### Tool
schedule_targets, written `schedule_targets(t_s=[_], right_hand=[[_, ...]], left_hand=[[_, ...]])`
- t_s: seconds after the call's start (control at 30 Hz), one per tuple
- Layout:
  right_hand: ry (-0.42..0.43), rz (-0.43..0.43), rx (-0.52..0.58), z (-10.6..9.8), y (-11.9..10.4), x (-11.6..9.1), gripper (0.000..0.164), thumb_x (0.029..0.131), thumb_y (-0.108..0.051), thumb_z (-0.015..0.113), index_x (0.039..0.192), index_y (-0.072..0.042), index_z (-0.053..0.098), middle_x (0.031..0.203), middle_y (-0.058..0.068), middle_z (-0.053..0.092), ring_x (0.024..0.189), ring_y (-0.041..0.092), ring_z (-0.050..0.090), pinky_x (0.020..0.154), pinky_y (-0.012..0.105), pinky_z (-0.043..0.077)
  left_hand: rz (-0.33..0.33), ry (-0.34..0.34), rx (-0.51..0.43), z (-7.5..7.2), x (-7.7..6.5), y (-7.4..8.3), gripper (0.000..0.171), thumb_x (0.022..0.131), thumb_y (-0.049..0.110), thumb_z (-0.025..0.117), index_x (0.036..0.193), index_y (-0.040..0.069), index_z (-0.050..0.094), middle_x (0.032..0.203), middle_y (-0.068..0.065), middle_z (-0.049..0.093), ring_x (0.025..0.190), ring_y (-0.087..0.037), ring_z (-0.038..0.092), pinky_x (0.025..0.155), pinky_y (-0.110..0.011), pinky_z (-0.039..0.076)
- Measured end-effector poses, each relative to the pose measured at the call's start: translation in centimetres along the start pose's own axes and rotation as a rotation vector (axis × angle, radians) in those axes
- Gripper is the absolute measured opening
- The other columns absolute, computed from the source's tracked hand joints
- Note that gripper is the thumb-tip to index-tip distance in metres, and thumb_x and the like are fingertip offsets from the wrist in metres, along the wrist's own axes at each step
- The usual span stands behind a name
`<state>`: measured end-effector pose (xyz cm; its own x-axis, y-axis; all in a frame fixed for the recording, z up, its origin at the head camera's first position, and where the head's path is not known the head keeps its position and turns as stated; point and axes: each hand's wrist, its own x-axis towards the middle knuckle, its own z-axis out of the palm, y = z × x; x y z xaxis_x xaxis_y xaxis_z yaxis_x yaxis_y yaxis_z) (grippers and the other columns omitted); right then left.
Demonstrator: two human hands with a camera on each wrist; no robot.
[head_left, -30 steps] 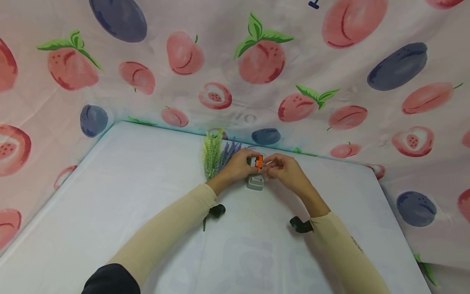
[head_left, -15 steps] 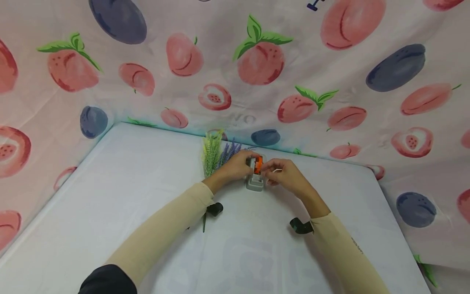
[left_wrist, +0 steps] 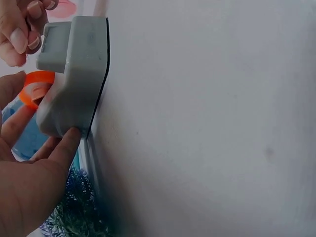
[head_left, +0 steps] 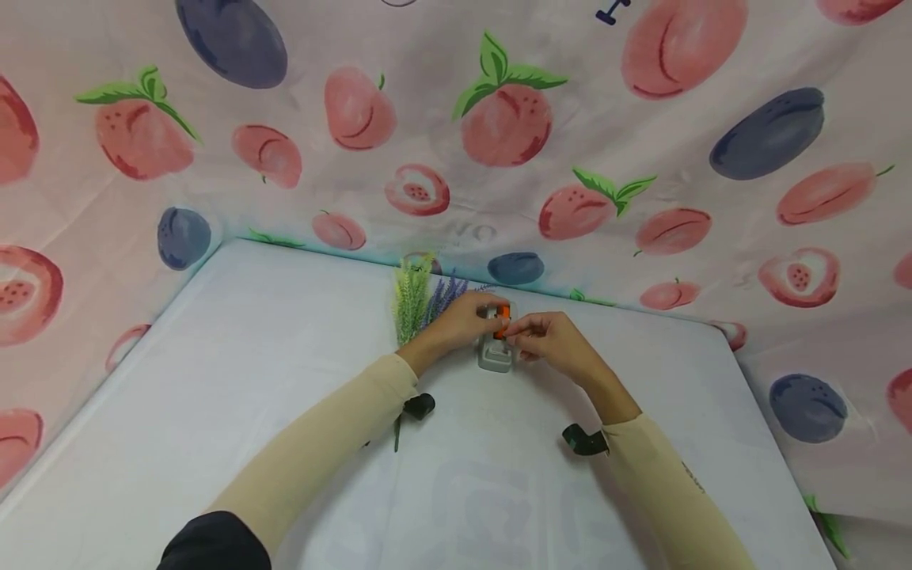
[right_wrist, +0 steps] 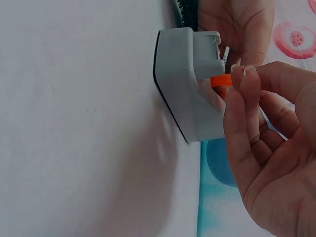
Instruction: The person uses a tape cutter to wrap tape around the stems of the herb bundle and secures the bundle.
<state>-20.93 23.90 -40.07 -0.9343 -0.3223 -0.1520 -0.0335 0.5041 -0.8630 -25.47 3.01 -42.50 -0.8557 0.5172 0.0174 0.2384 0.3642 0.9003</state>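
A grey tape dispenser (head_left: 495, 358) stands on the white table (head_left: 285, 356) near its far edge. An orange tape roll (head_left: 503, 312) sits at its top. My left hand (head_left: 488, 317) holds the dispenser from the left, with a finger against its base (left_wrist: 74, 74) and the thumb by the roll (left_wrist: 37, 86). My right hand (head_left: 514, 332) pinches the orange roll (right_wrist: 219, 81) from the right, fingertips together just above the dispenser (right_wrist: 182, 84). Much of the roll is hidden by both hands.
Artificial green and purple sprigs (head_left: 420, 301) lie just left of the dispenser, behind my left hand. Fruit-print cloth (head_left: 499, 119) walls the table at the back and sides. The table's near half is bare white surface.
My right hand has shifted slightly left onto the roll. The orange roll sits lower and shows less than half a second ago. The dispenser has stayed put.
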Motion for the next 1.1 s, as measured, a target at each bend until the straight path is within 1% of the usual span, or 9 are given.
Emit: schedule_targets(t_s=[0.13,0.27,0.3,0.37,0.5,0.57,0.63,0.9,1.1], right_hand=[[0.012,-0.004,-0.015,0.1,-0.1,0.0,0.021,0.098,-0.014,0.067,0.111,0.002,0.073,0.105,0.018,0.074,0.082,0.029,0.066,0.078,0.045,0.060],[0.039,-0.015,-0.004,0.1,-0.1,0.0,0.020,0.099,-0.012,0.066,0.113,0.001,0.073,0.107,0.019,0.074,0.087,0.027,0.067,0.076,0.035,0.060],[0.042,-0.019,-0.002,0.1,-0.1,0.0,0.019,0.100,-0.012,0.065,0.113,0.001,0.073,0.108,0.019,0.074,0.088,0.026,0.067,0.077,0.035,0.060],[0.040,-0.022,0.011,0.1,-0.2,0.0,0.020,0.100,-0.011,0.065,0.114,0.001,0.073,0.108,0.020,0.073,0.088,0.025,0.068,0.078,0.036,0.060],[0.029,-0.007,0.018,0.2,-0.4,-0.3,0.021,0.099,-0.011,0.066,0.114,0.001,0.073,0.106,0.017,0.074,0.087,0.028,0.068,0.081,0.047,0.060],[0.025,0.005,0.027,0.3,-0.4,-0.4,0.022,0.098,-0.011,0.067,0.114,0.002,0.073,0.106,0.017,0.075,0.090,0.032,0.069,0.082,0.048,0.060],[0.023,0.013,0.039,0.4,-0.4,-0.4,0.022,0.097,-0.011,0.068,0.114,0.003,0.073,0.105,0.016,0.075,0.090,0.033,0.070,0.083,0.048,0.060],[0.034,0.024,0.136,0.9,-0.4,-0.7,0.025,0.096,-0.006,0.069,0.116,0.009,0.070,0.107,0.022,0.074,0.085,0.024,0.074,0.084,0.047,0.059],[0.055,0.042,0.187,1.3,0.0,-0.7,0.025,0.096,-0.005,0.068,0.117,0.009,0.070,0.112,0.023,0.073,0.081,0.018,0.074,0.083,0.040,0.060]], left_hand=[[0.022,-0.008,0.010,0.0,0.1,-0.1,0.041,0.102,0.024,0.064,0.140,0.009,0.062,0.145,-0.008,0.057,0.137,-0.030,0.050,0.110,-0.047,0.043],[-0.011,-0.004,0.024,-0.1,-0.1,0.2,0.039,0.104,0.026,0.061,0.140,0.009,0.062,0.146,-0.008,0.056,0.136,-0.033,0.051,0.109,-0.049,0.044],[-0.018,-0.002,0.026,-0.1,-0.2,0.3,0.039,0.104,0.026,0.060,0.139,0.010,0.063,0.146,-0.008,0.056,0.135,-0.033,0.052,0.109,-0.049,0.044],[-0.027,-0.002,0.032,-0.1,-0.2,0.4,0.039,0.104,0.027,0.061,0.139,0.010,0.063,0.145,-0.008,0.057,0.134,-0.032,0.052,0.108,-0.048,0.045],[-0.025,-0.004,0.028,0.0,-0.1,0.2,0.041,0.102,0.025,0.064,0.139,0.009,0.062,0.143,-0.008,0.058,0.133,-0.031,0.053,0.109,-0.047,0.045],[-0.025,-0.004,0.023,0.0,-0.1,0.0,0.042,0.101,0.024,0.065,0.140,0.008,0.062,0.143,-0.008,0.058,0.134,-0.031,0.052,0.109,-0.047,0.044],[-0.026,0.000,0.015,0.0,-0.1,-0.1,0.042,0.101,0.024,0.065,0.140,0.009,0.062,0.143,-0.008,0.058,0.134,-0.031,0.052,0.109,-0.047,0.045],[0.000,0.013,0.017,0.0,0.0,-0.2,0.041,0.101,0.025,0.065,0.139,0.009,0.063,0.140,-0.007,0.060,0.128,-0.027,0.057,0.102,-0.043,0.050],[0.016,0.010,0.048,-0.1,-0.1,0.1,0.043,0.100,0.025,0.066,0.139,0.009,0.063,0.140,-0.008,0.060,0.129,-0.028,0.056,0.104,-0.045,0.049]])
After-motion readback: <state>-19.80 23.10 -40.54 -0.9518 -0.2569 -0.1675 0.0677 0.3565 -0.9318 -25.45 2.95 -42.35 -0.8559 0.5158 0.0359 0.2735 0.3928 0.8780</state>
